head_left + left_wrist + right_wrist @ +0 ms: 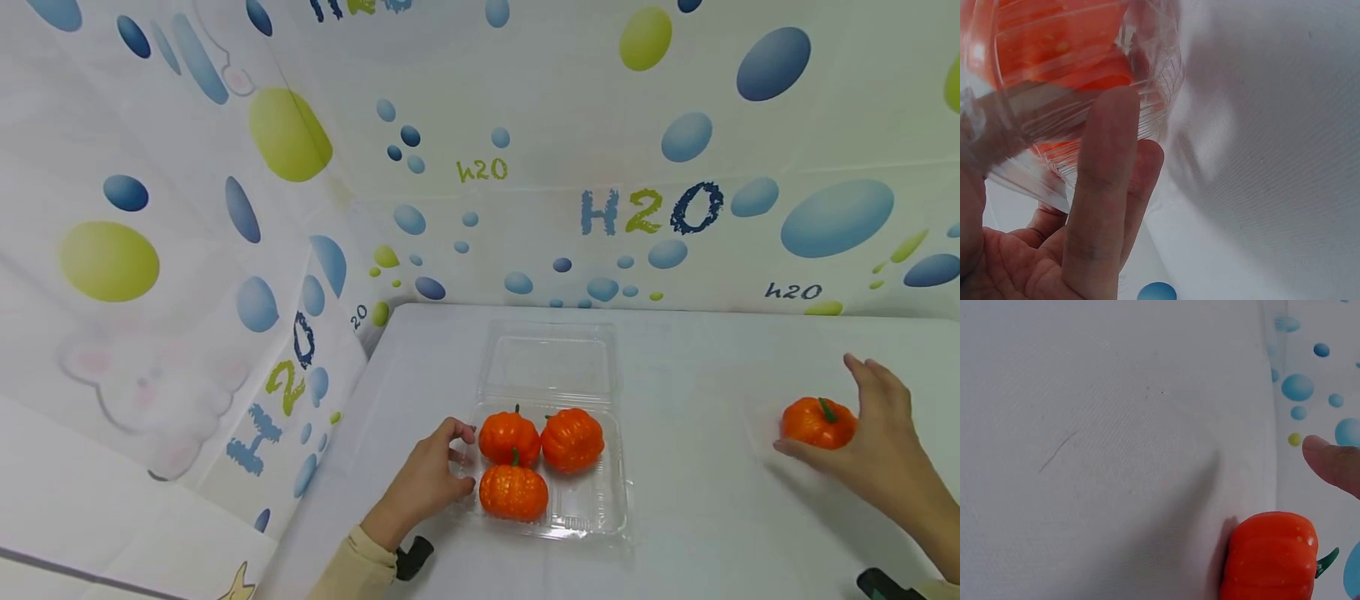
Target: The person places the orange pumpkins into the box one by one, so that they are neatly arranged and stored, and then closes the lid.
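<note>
A clear plastic clamshell container (588,521) lies with its lid (551,367) folded back. Three small orange pumpkins (513,492) with green stems sit in it, two behind and one in front at the left. My left hand (423,475) grips the container's left edge; in the left wrist view its fingers (1107,169) lie against the ribbed wall. Far to the right, another small orange pumpkin (817,423) rests on the table. Around it is my right hand (885,450), thumb and fingers spread, with a fingertip (1316,445) apart from the pumpkin in the right wrist view.
A white cloth covers the table (690,467). Behind it hangs a printed sheet (540,125) with blue and green spots and H2O lettering, and a similar sheet (187,350) borders the left side. The container's front right part holds no pumpkin.
</note>
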{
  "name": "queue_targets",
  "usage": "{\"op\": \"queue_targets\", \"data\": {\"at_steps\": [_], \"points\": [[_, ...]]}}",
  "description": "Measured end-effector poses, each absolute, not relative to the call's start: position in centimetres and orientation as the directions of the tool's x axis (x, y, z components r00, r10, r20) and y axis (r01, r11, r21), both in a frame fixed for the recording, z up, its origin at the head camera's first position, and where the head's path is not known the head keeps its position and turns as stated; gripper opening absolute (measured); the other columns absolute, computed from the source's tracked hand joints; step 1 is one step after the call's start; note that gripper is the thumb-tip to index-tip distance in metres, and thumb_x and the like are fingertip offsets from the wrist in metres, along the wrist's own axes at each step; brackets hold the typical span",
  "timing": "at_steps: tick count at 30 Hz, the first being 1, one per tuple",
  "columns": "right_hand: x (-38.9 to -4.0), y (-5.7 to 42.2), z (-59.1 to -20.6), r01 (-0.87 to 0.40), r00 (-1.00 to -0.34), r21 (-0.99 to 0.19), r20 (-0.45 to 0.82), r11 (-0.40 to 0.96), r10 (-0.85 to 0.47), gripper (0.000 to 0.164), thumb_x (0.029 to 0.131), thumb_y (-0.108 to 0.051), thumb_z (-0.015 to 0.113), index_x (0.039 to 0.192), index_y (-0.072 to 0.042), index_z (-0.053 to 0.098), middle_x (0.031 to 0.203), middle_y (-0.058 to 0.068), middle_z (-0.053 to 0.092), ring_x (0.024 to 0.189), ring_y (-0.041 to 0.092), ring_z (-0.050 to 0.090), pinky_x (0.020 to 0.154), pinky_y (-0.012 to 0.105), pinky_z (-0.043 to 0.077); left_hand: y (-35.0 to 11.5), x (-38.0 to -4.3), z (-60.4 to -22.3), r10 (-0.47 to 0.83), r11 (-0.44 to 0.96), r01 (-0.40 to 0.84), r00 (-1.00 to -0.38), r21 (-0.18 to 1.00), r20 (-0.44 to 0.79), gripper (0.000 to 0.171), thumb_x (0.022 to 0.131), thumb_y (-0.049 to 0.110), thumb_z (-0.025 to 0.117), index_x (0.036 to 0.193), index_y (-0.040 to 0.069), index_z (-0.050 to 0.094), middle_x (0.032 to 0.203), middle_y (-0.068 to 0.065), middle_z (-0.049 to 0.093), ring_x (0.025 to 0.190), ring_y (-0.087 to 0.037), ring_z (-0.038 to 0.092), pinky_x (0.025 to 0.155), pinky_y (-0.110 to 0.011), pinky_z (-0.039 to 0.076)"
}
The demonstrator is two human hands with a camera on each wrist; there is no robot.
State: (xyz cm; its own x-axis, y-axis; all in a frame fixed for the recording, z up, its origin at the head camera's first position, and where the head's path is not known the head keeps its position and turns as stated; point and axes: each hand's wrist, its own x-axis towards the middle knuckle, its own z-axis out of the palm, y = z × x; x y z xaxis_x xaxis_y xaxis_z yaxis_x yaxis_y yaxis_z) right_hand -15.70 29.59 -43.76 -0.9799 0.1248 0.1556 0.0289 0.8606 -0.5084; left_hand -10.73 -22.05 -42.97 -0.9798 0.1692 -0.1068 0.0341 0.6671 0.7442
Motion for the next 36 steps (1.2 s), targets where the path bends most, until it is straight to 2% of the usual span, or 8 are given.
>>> {"op": "queue_targets", "data": {"at_steps": [6, 13, 20, 26, 36], "points": [[-15.6, 30.5, -44.9, 0.089, -0.985, -0.515, 0.083, 0.853, 0.152, 0.136, 0.065, -0.033, 0.095, 0.155, 0.007, 0.001, 0.152, 0.043, -0.003, 0.136, 0.065, 0.009, 0.083, 0.081, 0.032, -22.0, -10.5, -42.8, 0.165, 0.661, 0.029, -0.98, 0.749, -0.109, 0.049, 0.077, -0.003, 0.079, 0.113, 0.01, 0.049, 0.137, -0.018, 0.056, 0.102, -0.03, 0.065, 0.069, -0.031, 0.059], [-15.3, 31.1, -46.0, 0.149, -0.984, -0.515, 0.01, 0.844, 0.18, 0.131, 0.069, -0.036, 0.092, 0.154, 0.01, 0.003, 0.146, 0.048, 0.002, 0.129, 0.066, 0.015, 0.087, 0.08, 0.032, -22.0, -10.4, -42.7, 0.165, 0.662, 0.033, -0.981, 0.749, -0.103, 0.05, 0.076, -0.004, 0.08, 0.113, 0.01, 0.049, 0.138, -0.019, 0.056, 0.101, -0.031, 0.065, 0.068, -0.032, 0.059], [-15.2, 30.9, -46.5, 0.184, -0.977, -0.508, -0.004, 0.842, 0.211, 0.119, 0.07, -0.016, 0.09, 0.151, 0.014, 0.008, 0.14, 0.05, 0.008, 0.125, 0.065, 0.019, 0.092, 0.079, 0.029, -22.1, -10.4, -42.8, 0.169, 0.66, 0.03, -0.98, 0.751, -0.109, 0.05, 0.076, -0.004, 0.08, 0.114, 0.01, 0.049, 0.139, -0.019, 0.055, 0.102, -0.031, 0.064, 0.069, -0.032, 0.059], [-15.3, 30.7, -46.6, 0.208, -0.972, -0.536, -0.022, 0.819, 0.233, 0.112, 0.073, -0.012, 0.088, 0.149, 0.016, 0.01, 0.136, 0.05, 0.014, 0.12, 0.063, 0.023, 0.094, 0.077, 0.031, -22.1, -10.6, -42.9, 0.164, 0.665, 0.023, -0.98, 0.747, -0.116, 0.05, 0.077, -0.002, 0.08, 0.114, 0.011, 0.049, 0.138, -0.018, 0.055, 0.103, -0.03, 0.064, 0.069, -0.031, 0.058], [-15.4, 30.8, -47.2, 0.228, -0.966, -0.541, -0.023, 0.81, 0.257, 0.105, 0.077, -0.012, 0.086, 0.147, 0.018, 0.013, 0.137, 0.049, 0.014, 0.124, 0.062, 0.02, 0.099, 0.074, 0.028, -22.0, -10.6, -42.7, 0.173, 0.665, 0.04, -0.98, 0.746, -0.101, 0.05, 0.076, -0.003, 0.08, 0.114, 0.01, 0.049, 0.137, -0.018, 0.056, 0.102, -0.03, 0.065, 0.069, -0.031, 0.058]]}}
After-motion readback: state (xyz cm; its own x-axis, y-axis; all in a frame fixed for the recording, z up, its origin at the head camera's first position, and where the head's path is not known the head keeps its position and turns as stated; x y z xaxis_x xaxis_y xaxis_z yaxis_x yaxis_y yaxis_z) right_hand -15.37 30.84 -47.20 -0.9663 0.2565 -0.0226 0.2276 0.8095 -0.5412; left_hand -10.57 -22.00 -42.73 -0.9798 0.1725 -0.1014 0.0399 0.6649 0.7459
